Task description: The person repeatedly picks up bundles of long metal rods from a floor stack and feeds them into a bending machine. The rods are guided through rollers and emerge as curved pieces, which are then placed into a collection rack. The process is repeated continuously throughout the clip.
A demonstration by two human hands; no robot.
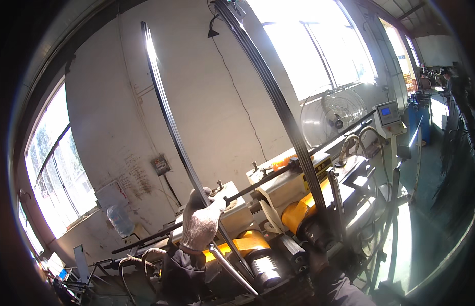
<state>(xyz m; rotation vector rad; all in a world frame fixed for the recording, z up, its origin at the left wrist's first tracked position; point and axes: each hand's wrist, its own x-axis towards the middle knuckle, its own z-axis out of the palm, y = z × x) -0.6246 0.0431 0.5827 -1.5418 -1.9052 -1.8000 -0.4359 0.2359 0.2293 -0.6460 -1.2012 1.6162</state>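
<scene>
My left hand [199, 227], in a pale knitted glove, is closed around a long, thin metal strip [168, 109] that rises steeply up and to the left. The strip's lower end runs down in front of a machine [237, 217] with a pale body, yellow covers and dark cylindrical parts. A second, wider ribbed black strip [270, 84] stands tilted to the right of the first. Near its foot is my right hand [318, 260], deep in shadow, its fingers not discernible. A dark horizontal rod [263, 183] crosses the machine just beyond my left hand.
A large fan [334, 115] stands behind the machine, below a bright window. To its right is a control box [389, 113] with a blue screen. Ribbed hoses [372, 133] curve nearby. A large clear bottle [120, 222] is at left. Another person [454, 84] is far right.
</scene>
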